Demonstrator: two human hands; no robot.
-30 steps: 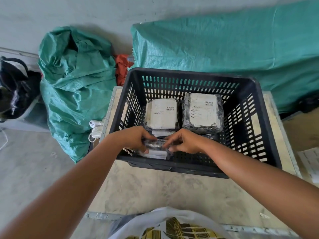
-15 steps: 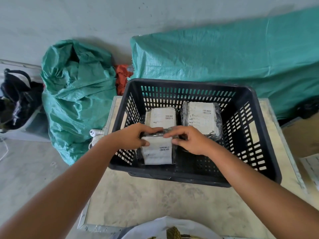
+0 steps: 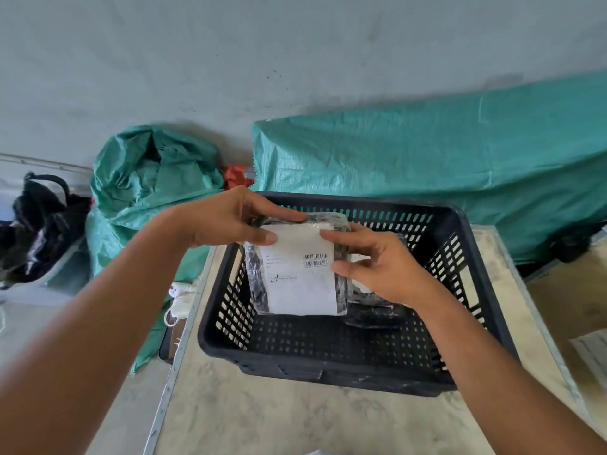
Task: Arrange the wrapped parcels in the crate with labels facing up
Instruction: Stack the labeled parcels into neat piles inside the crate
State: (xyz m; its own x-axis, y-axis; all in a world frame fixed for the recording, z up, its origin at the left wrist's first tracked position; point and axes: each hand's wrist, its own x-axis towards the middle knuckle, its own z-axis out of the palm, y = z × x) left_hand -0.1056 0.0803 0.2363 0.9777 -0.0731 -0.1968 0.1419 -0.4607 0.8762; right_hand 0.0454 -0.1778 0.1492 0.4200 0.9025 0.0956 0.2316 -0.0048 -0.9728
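A black slatted crate (image 3: pixel 476 310) stands on a pale table. Both hands hold one wrapped parcel (image 3: pixel 297 280) over the crate's back left part, its white barcode label facing up. My left hand (image 3: pixel 226 218) pinches the parcel's far left corner. My right hand (image 3: pixel 381 264) grips its right edge. A second wrapped parcel (image 3: pixel 368 290) lies in the crate behind my right hand, mostly hidden. The parcel under the held one is out of sight.
The table (image 3: pixel 262 415) has metal edging. A crumpled green sack (image 3: pixel 144 205) lies on the floor to the left, with a black bag (image 3: pixel 42 224) beyond it. A long green tarp (image 3: pixel 427 159) runs behind the crate against the wall. White cable (image 3: pixel 179 300) hangs at the table's left edge.
The parcel has risen from the crate's near left corner and moved toward the back, its label turned up. The camera has tilted upward.
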